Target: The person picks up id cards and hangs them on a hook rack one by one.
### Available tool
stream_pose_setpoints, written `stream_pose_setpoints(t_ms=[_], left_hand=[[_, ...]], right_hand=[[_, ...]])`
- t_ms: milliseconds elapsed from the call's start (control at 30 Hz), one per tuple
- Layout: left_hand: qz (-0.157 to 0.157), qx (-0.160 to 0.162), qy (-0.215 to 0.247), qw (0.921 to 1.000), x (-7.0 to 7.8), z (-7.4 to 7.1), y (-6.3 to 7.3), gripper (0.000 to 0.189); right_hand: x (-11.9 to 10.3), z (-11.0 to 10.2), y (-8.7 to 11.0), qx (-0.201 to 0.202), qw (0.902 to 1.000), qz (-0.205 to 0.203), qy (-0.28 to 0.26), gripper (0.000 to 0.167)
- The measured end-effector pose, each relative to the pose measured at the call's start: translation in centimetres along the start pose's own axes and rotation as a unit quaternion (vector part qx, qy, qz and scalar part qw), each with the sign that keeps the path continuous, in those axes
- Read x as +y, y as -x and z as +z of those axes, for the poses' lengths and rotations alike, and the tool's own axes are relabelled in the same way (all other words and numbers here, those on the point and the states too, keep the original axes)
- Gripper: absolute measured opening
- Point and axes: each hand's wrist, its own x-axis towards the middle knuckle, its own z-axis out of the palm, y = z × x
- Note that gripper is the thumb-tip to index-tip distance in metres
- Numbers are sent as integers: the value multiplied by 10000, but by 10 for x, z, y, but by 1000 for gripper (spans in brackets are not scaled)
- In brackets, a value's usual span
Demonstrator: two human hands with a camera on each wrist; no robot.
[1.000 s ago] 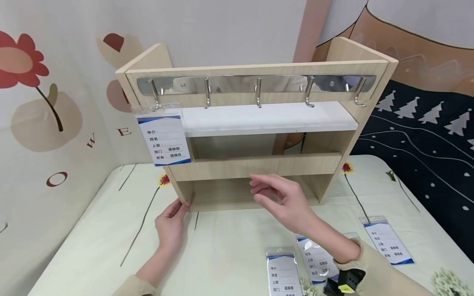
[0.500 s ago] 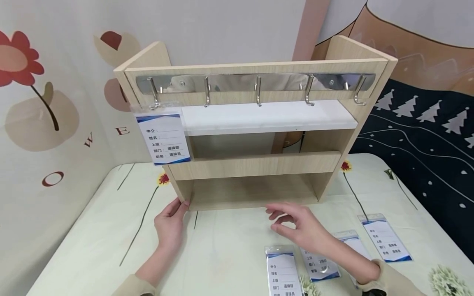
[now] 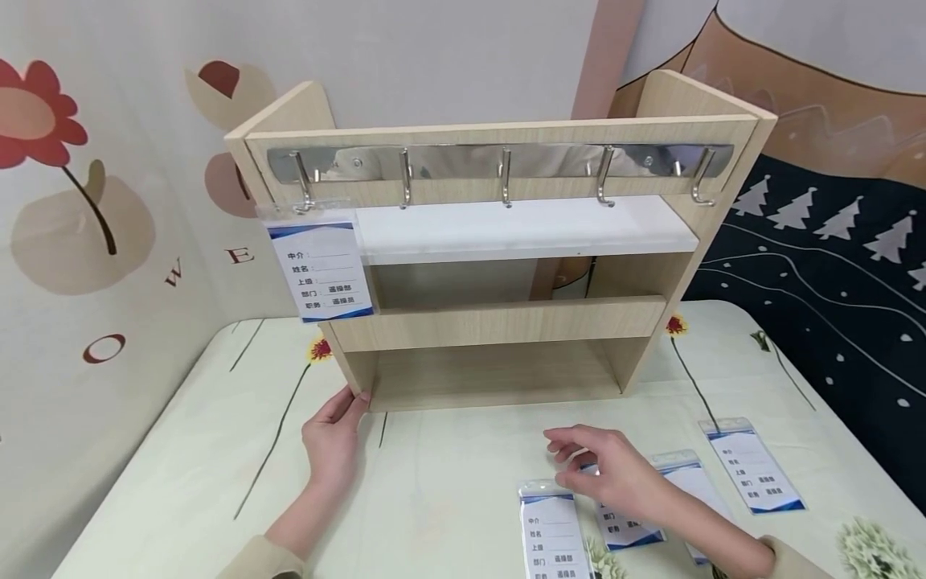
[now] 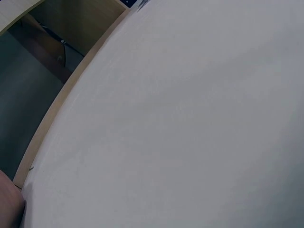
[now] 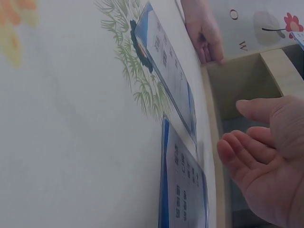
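Nearest to me, in front of the wooden rack (image 3: pixel 499 323), a name card (image 3: pixel 553 537) lies on the cloth (image 3: pixel 434 490); a second card (image 3: pixel 628 532) and a third card (image 3: pixel 696 487) lie beside it, partly hidden by my right arm, and a fourth card (image 3: pixel 755 473) lies before the rack's right side; my right hand (image 3: pixel 615 473) is above the second card, in front of the rack, fingers loosely bent, a narrow gap between thumb and fingertips, holding nothing; my left hand (image 3: pixel 334 441) pinches the rack's lower left front corner, thumb on its inner side; higher on the rack, a hanging card (image 3: pixel 321 269) hangs from the leftmost of five hooks on a metal strip (image 3: pixel 456 163), in front of the white shelf board (image 3: pixel 528 231); behind the rack is a printed curtain (image 3: pixel 448 64).
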Motion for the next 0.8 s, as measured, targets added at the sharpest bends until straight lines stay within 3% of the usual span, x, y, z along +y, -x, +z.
stream_pose_setpoints(t_ms=[267, 800], left_hand=[[15, 34, -8, 10000, 0, 0, 0, 38], [5, 48, 19, 10000, 1, 0, 1, 39]], right_hand=[[3, -4, 3, -363, 9974, 400, 468, 45], [10, 1, 7, -604, 9938, 285, 892, 46]])
